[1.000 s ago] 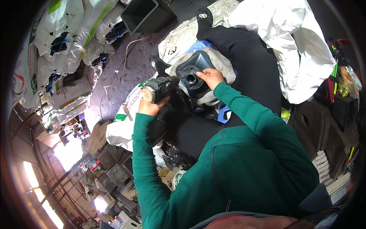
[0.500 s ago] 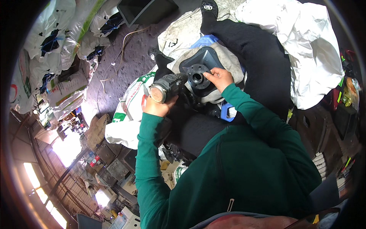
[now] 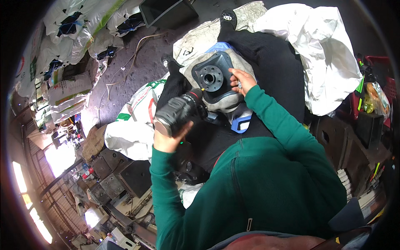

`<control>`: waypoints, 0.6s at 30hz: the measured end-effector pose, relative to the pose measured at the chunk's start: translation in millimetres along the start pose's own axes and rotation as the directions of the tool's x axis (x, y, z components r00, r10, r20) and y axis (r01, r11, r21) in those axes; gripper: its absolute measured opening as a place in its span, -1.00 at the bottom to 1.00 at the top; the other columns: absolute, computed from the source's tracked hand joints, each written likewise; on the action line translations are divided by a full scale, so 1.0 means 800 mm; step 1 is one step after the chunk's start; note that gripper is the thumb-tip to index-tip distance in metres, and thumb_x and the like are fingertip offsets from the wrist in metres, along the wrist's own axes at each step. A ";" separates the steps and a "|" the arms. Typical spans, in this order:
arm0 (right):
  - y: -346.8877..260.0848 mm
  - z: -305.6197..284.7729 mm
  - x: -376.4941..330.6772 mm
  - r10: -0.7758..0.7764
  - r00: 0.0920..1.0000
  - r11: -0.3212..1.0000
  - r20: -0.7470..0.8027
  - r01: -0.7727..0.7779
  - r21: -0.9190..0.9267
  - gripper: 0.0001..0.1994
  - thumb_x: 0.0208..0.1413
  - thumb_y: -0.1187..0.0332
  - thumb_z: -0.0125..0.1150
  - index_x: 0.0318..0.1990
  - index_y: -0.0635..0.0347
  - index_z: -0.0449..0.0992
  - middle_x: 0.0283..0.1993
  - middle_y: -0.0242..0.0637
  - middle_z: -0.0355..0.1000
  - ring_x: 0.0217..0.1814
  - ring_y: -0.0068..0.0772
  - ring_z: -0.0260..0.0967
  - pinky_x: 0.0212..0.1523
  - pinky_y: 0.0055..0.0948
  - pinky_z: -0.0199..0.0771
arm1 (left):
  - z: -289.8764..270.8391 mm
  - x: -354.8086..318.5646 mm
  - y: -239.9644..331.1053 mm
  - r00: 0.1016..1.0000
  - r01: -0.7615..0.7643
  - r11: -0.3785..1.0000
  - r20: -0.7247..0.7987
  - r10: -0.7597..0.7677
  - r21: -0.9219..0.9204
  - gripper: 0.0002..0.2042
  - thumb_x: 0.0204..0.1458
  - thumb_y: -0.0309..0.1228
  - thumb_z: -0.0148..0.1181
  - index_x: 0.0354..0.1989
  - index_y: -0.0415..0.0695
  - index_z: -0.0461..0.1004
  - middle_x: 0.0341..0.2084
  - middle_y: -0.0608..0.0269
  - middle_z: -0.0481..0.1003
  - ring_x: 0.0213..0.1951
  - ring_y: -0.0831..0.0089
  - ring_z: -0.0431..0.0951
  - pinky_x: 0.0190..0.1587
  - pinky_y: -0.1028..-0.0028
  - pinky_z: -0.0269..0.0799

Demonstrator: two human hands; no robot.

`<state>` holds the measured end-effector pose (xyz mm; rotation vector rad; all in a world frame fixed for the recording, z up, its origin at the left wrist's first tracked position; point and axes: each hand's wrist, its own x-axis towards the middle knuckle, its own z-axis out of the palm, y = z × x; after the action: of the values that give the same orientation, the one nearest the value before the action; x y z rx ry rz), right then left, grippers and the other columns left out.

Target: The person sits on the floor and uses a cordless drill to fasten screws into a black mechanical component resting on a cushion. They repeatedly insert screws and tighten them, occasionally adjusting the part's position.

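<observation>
My left hand (image 3: 168, 139) is wrapped round a dark cordless drill (image 3: 179, 111), whose tip points at a dark grey part with a square flange and a round hub (image 3: 211, 79). Small holes ring the hub's wide central bore. This part sits on a greyish cloth-like pad (image 3: 192, 68) over a blue stool or frame (image 3: 241, 124) between my legs. Just right of the flange, my right hand (image 3: 245, 81) is closed, fingers curled, with a small shiny metal bit showing at the fingers; its kind is too small to make out.
White sacks lie to the left (image 3: 131, 135) and right (image 3: 329, 62) of my legs. A dark bin (image 3: 168, 11) stands beyond, with stuffed plastic bags (image 3: 68, 23) at far left. A thin cable (image 3: 135, 52) runs over the floor. Dark blocks (image 3: 135, 177) stand at lower left.
My right hand has drawn back from the hub to the right, its fingers now curled. The drill has tilted and pulled slightly away from the hub, now pointing at its near-left edge.
</observation>
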<state>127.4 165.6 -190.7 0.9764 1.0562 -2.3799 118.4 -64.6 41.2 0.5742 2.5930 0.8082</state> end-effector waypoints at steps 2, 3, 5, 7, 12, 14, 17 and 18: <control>-0.007 -0.007 -0.024 0.075 0.946 0.969 0.316 -0.144 0.200 -0.53 0.29 0.06 -0.15 0.15 0.21 0.36 -0.14 -0.30 0.46 -0.19 -0.44 0.45 -0.20 -0.42 0.52 | 0.015 -0.017 0.008 0.999 0.031 0.999 0.012 -0.031 0.011 -0.62 -0.13 -0.35 0.40 -0.12 -0.20 0.50 -0.21 0.12 0.54 -0.17 0.26 0.55 -0.10 0.34 0.44; -0.008 -0.011 -0.037 0.070 0.873 0.931 0.482 -0.231 0.283 -0.50 0.32 0.03 -0.23 0.17 0.23 0.32 -0.10 -0.28 0.46 -0.14 -0.40 0.47 -0.15 -0.37 0.54 | 0.024 -0.024 0.011 0.991 0.118 0.993 0.060 -0.116 -0.026 -0.62 -0.14 -0.33 0.41 -0.14 -0.19 0.51 -0.23 0.14 0.55 -0.20 0.28 0.56 -0.11 0.34 0.45; -0.008 -0.006 -0.052 0.092 0.814 0.942 0.573 -0.259 0.215 -0.40 0.31 -0.07 -0.34 0.17 0.29 0.31 -0.01 -0.20 0.44 -0.09 -0.39 0.47 -0.07 -0.32 0.54 | 0.037 -0.034 0.016 0.995 0.093 0.991 0.029 -0.091 -0.097 -0.62 -0.16 -0.30 0.43 -0.16 -0.19 0.51 -0.29 0.17 0.56 -0.26 0.29 0.57 -0.16 0.36 0.46; -0.008 0.000 -0.061 0.122 0.780 0.927 0.614 -0.311 0.210 -0.38 0.30 -0.09 -0.33 0.18 0.31 0.30 0.01 -0.19 0.43 -0.12 -0.43 0.47 -0.06 -0.31 0.54 | 0.043 -0.040 0.021 0.960 0.274 0.942 0.114 -0.256 -0.192 -0.62 -0.16 -0.30 0.43 -0.17 -0.19 0.51 -0.30 0.18 0.56 -0.26 0.29 0.57 -0.16 0.36 0.45; -0.008 0.011 -0.067 0.140 0.751 0.930 0.645 -0.324 0.176 -0.36 0.29 -0.11 -0.32 0.18 0.32 0.28 0.02 -0.17 0.43 -0.16 -0.46 0.48 -0.07 -0.31 0.55 | 0.043 -0.040 0.024 0.999 -0.043 0.997 0.006 0.044 -0.069 -0.66 -0.19 -0.41 0.42 -0.19 -0.16 0.51 -0.37 0.24 0.53 -0.36 0.38 0.53 -0.29 0.39 0.43; -0.007 0.010 -0.069 0.144 0.750 0.928 0.646 -0.329 0.175 -0.36 0.29 -0.10 -0.32 0.18 0.33 0.28 0.03 -0.16 0.43 -0.16 -0.45 0.48 -0.08 -0.31 0.56 | 0.041 -0.041 0.024 0.999 -0.032 0.996 0.017 0.033 -0.086 -0.66 -0.19 -0.41 0.41 -0.19 -0.16 0.51 -0.37 0.24 0.53 -0.36 0.38 0.53 -0.28 0.39 0.42; -0.005 0.010 -0.068 0.144 0.739 0.938 0.658 -0.314 0.148 -0.37 0.30 -0.10 -0.32 0.18 0.33 0.28 0.04 -0.16 0.43 -0.13 -0.42 0.48 -0.07 -0.29 0.56 | 0.039 -0.045 0.022 0.998 0.018 0.994 0.058 -0.011 -0.108 -0.64 -0.17 -0.37 0.40 -0.18 -0.20 0.50 -0.31 0.16 0.54 -0.29 0.29 0.55 -0.20 0.36 0.44; -0.004 0.010 -0.067 0.143 0.738 0.942 0.660 -0.306 0.137 -0.37 0.30 -0.09 -0.33 0.18 0.33 0.28 0.04 -0.16 0.43 -0.12 -0.41 0.49 -0.07 -0.28 0.56 | 0.038 -0.046 0.022 0.997 0.037 0.993 0.078 -0.028 -0.115 -0.63 -0.16 -0.36 0.39 -0.17 -0.22 0.49 -0.28 0.12 0.54 -0.25 0.25 0.56 -0.16 0.34 0.44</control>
<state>159.2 164.1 -146.8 0.2553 0.3675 -2.3750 168.3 -55.2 35.9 0.5164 2.4606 0.9024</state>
